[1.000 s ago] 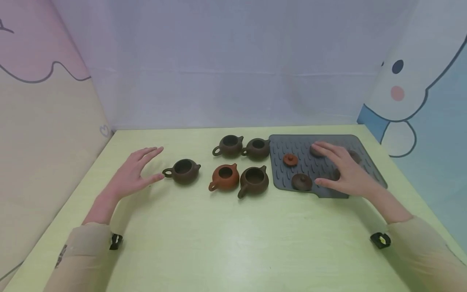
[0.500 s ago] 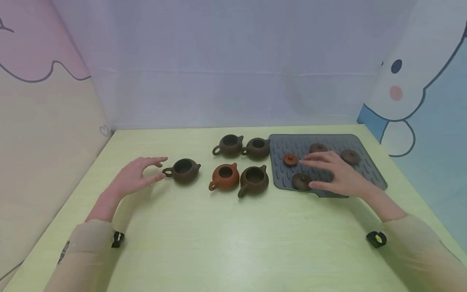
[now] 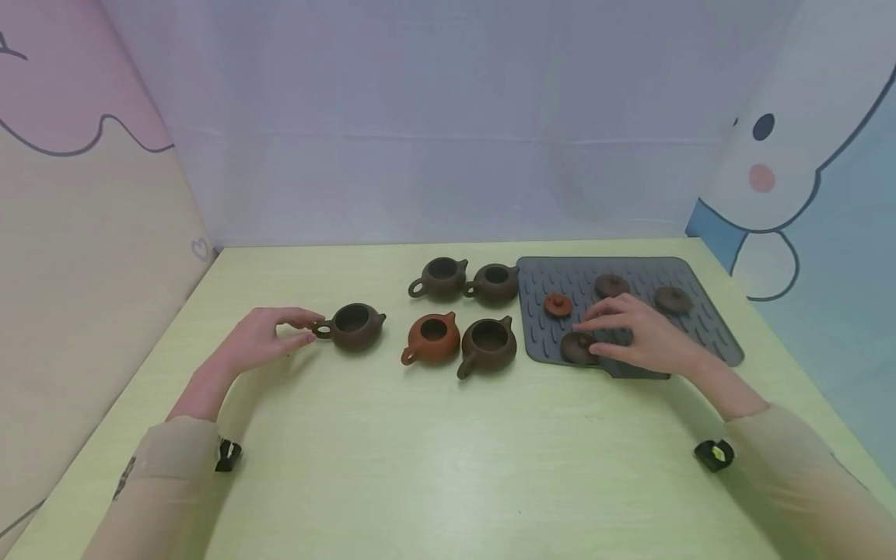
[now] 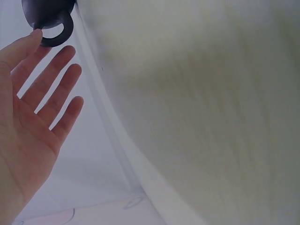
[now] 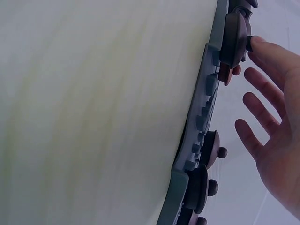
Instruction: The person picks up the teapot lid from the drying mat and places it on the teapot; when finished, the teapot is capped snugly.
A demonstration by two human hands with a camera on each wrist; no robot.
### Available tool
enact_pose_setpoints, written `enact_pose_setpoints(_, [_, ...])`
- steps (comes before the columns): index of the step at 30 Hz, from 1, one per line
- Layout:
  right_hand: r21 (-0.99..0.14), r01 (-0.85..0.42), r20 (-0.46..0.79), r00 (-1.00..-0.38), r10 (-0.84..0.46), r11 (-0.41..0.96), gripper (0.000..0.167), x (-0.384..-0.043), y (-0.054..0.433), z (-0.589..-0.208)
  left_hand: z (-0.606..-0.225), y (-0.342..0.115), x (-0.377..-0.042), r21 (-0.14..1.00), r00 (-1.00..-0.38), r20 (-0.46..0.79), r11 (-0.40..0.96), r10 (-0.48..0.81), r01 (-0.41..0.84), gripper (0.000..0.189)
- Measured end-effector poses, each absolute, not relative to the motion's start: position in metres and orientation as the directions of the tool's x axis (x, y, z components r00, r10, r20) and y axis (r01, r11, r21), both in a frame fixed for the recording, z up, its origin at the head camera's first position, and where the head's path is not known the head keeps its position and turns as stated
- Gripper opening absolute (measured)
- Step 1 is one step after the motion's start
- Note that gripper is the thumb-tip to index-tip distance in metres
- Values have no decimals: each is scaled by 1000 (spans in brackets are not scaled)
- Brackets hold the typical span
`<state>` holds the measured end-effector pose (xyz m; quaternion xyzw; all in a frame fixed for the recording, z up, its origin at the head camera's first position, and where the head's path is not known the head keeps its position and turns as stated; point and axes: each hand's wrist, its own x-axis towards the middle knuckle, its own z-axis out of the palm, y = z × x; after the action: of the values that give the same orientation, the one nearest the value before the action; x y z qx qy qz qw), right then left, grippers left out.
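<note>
My left hand (image 3: 260, 339) reaches to a dark brown teapot (image 3: 360, 336) without a lid. Its thumb and index fingertips sit right at the ring handle (image 4: 67, 32), and in the left wrist view the other fingers (image 4: 61, 90) are spread. Over the ribbed grey mat (image 3: 521, 272), my right hand (image 3: 651, 336) comes down on a dark teapot lid (image 3: 574, 351) at the front corner. The right wrist view has the thumb tip at the lid's knob (image 5: 249, 43); the index fingertip is hidden behind it there. The remaining right fingers (image 5: 265, 110) are loosely extended.
Mid-table stand a red-brown teapot (image 3: 430, 346) and a dark one (image 3: 486, 358), with two more dark teapots (image 3: 446, 286) behind, all lidless. On the mat lie a red-brown lid (image 3: 558, 305) and several dark lids (image 3: 673, 300). A curtain (image 3: 448, 171) hangs behind the table.
My left hand has lowered and moved right to the teapot's handle, its thumb and index closer together. My right hand has moved left and down from above the mat to the front lid.
</note>
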<state>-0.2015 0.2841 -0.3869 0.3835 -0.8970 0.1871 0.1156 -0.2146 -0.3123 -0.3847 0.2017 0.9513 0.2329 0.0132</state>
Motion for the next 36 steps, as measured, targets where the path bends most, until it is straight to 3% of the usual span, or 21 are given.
enact_pose_setpoints(10, [-256, -721, 339, -691, -639, 644, 29, -206, 281, -387, -388, -311, -220, 458, -905, 104, 788, 413, 412, 27])
enact_pose_setpoints(36, [-245, -753, 394, -653, -647, 611, 23, -208, 276, -387, -389, -310, -223, 468, -901, 131, 775, 414, 425, 20])
